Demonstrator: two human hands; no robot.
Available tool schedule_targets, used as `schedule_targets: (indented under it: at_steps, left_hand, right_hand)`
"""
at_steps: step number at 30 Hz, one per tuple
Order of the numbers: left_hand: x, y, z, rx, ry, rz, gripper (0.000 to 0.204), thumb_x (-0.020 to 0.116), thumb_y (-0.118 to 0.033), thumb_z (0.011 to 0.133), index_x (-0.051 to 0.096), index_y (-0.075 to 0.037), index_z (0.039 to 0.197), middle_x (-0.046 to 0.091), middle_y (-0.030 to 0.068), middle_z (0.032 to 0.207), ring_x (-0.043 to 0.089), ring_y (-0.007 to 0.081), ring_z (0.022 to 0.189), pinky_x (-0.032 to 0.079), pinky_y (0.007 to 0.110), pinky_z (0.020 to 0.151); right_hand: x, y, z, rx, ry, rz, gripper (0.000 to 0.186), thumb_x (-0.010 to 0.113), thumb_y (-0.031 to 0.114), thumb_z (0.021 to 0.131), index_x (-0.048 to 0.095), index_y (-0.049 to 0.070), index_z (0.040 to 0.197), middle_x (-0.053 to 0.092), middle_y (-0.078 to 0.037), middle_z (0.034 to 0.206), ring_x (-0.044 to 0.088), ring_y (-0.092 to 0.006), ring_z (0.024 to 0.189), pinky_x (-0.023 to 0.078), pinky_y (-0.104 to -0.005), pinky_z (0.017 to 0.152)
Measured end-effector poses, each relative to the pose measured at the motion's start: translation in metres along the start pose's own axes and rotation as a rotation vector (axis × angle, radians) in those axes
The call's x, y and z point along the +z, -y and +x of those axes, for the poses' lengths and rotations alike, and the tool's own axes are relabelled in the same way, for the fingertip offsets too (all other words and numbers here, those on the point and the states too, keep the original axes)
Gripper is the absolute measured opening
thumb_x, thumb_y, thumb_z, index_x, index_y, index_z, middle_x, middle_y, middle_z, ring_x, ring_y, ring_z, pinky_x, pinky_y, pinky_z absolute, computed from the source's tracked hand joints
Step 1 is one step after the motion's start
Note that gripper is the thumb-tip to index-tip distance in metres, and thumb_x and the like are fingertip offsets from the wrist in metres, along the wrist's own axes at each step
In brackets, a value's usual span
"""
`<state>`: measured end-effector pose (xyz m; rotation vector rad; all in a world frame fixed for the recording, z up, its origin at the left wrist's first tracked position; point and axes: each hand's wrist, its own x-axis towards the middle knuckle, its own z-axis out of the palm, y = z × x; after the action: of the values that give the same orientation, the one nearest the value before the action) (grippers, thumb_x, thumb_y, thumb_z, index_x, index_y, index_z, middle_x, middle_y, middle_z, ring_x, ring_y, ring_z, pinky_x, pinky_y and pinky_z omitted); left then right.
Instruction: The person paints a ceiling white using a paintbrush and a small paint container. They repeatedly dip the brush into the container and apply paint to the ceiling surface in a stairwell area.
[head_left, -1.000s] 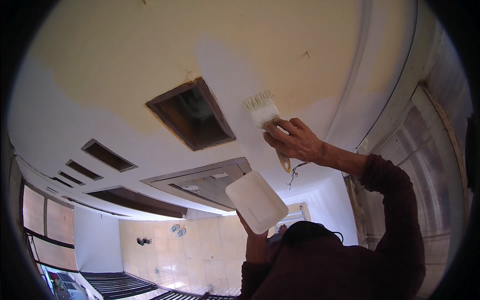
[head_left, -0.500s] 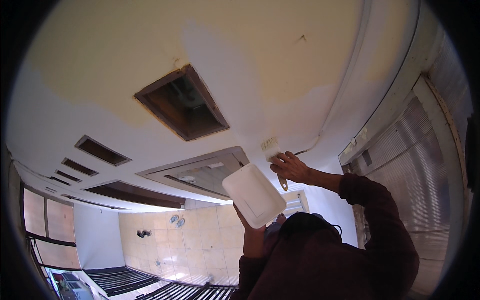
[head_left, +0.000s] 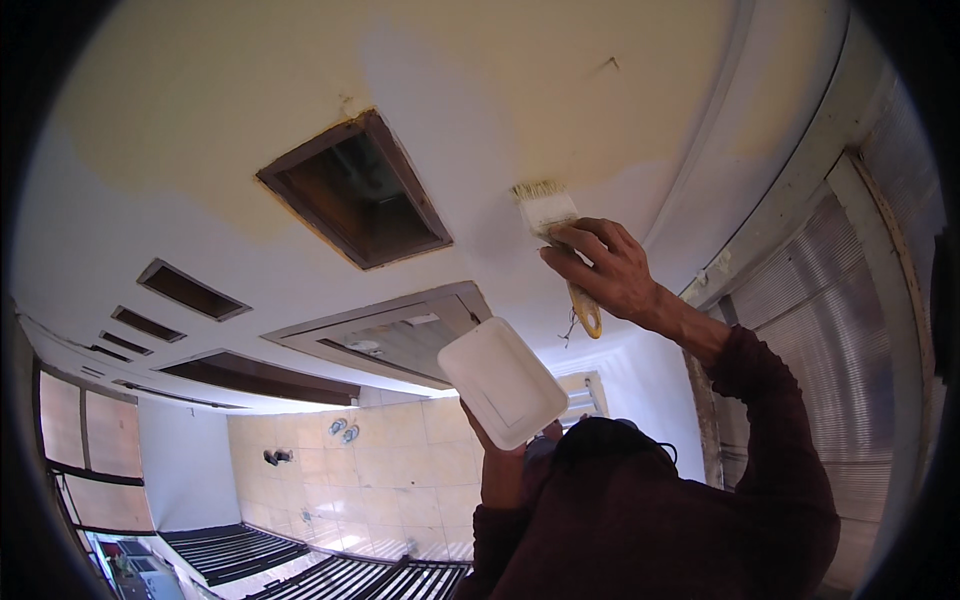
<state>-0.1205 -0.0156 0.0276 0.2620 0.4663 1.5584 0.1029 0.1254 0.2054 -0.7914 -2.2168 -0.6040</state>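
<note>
The right hand (head_left: 608,268) grips the brush (head_left: 548,208) at one o'clock; the left hand (head_left: 483,432) supports the tray (head_left: 505,385) at six, finger closure hidden. The wall (head_left: 482,225) looks whitened centrally; yellow, ten to one, seems left.

A yellow-handled brush (head_left: 549,209) slants bristles up, seemingly against the patchy wall (head_left: 590,125), above a tilted white tray (head_left: 502,385).

Blue slippers (head_left: 350,434), dark slippers (head_left: 271,457) on tiled floor (head_left: 385,475); black railing (head_left: 235,553).
</note>
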Motion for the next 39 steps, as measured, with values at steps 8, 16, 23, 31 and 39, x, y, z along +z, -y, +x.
schedule_targets:
  at_steps: [8, 16, 23, 31, 39]
  left_hand:
    - [-0.004, 0.003, -0.001, -0.030, -0.007, -0.042, 0.066, 0.032, -0.058, 0.104, 0.035, -0.012, 0.151, 0.053, 0.0101, 0.141, 0.058, 0.0286, 0.125, 0.056, 0.047, 0.097]
    - [-0.020, 0.009, -0.003, 0.144, -0.008, 0.295, 0.064, 0.032, -0.056, 0.105, 0.034, -0.011, 0.151, 0.053, 0.0103, 0.141, 0.058, 0.0273, 0.124, 0.056, 0.046, 0.097]
    - [0.001, 0.001, 0.007, 0.014, 0.068, -0.019, 0.059, 0.033, -0.051, 0.106, 0.033, -0.012, 0.151, 0.052, 0.0101, 0.142, 0.058, 0.0279, 0.125, 0.057, 0.048, 0.095]
    - [0.022, 0.002, 0.006, -0.034, -0.115, -0.021, 0.059, 0.033, -0.051, 0.107, 0.032, -0.014, 0.152, 0.050, 0.0085, 0.144, 0.056, 0.0283, 0.128, 0.055, 0.050, 0.099]
    - [0.001, 0.007, 0.009, 0.052, 0.068, 0.085, 0.061, 0.033, -0.054, 0.105, 0.036, -0.014, 0.152, 0.051, 0.0078, 0.144, 0.056, 0.0275, 0.127, 0.055, 0.049, 0.098]
  right_hand:
    - [0.068, 0.014, -0.081, 0.015, 0.213, 0.034, 0.034, 0.073, 0.017, 0.077, 0.065, 0.015, 0.110, 0.054, -0.009, 0.129, 0.052, -0.0278, 0.119, 0.045, -0.0459, 0.094]
    - [0.088, 0.032, -0.115, 0.001, 0.424, 0.177, 0.029, 0.070, 0.017, 0.079, 0.066, 0.012, 0.107, 0.055, -0.008, 0.128, 0.053, -0.0276, 0.121, 0.047, -0.0427, 0.092]
    - [-0.003, -0.014, 0.012, 0.074, 0.311, 0.172, 0.032, 0.075, 0.010, 0.078, 0.068, 0.014, 0.108, 0.059, -0.004, 0.120, 0.059, -0.0233, 0.109, 0.053, -0.0403, 0.089]
    - [-0.094, -0.048, 0.141, -0.016, -0.004, 0.048, 0.036, 0.079, 0.005, 0.074, 0.070, 0.017, 0.107, 0.067, -0.002, 0.110, 0.066, -0.0205, 0.099, 0.061, -0.0339, 0.081]
    - [-0.078, -0.042, 0.129, -0.214, -0.254, -0.205, 0.036, 0.079, 0.017, 0.075, 0.069, 0.021, 0.109, 0.060, -0.004, 0.124, 0.060, -0.0258, 0.111, 0.056, -0.0389, 0.082]
